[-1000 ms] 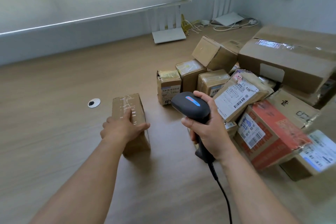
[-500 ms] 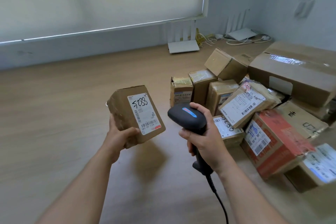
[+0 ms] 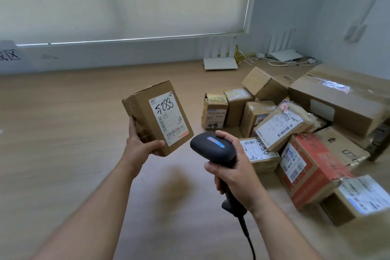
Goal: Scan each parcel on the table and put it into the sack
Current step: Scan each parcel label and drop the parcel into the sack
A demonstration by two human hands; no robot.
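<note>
Head view. A light wooden table [image 3: 63, 133] is seen filling the lower frame; its far edge is met by a grey-white wall below a drawn pale roller blind [image 3: 126, 0]. The left and centre of the tabletop are left as bare wood, with a soft shadow cast below the raised box. The right side is crowded by a heap of taped brown cardboard parcels [image 3: 259, 116], topped at the back by a long brown cardboard carton [image 3: 337, 99]; a red-printed cardboard box [image 3: 312, 171] is tilted at the near edge of the heap, with a white-labelled parcel [image 3: 358, 198] just beside it at the right frame edge. Two white routers with upright antennas [image 3: 220, 57] and loose white cables [image 3: 291, 62] are placed at the far right corner by the wall.

A small brown cardboard box with a white shipping label marked 5288 [image 3: 157, 117] is held off the table, tilted, label turned toward the camera. It is gripped by the left hand [image 3: 140, 145] from below and behind, thumb pressed on the lower front edge, fingers wrapped on the left side. A black handheld barcode scanner with a blue stripe [image 3: 213, 146] is clasped by the right hand [image 3: 234, 173] round its handle, head aimed left toward the label's lower corner, just beside the box but apart from it. A black cable [image 3: 247, 236] is trailed down from the handle. No sack is visible.
</note>
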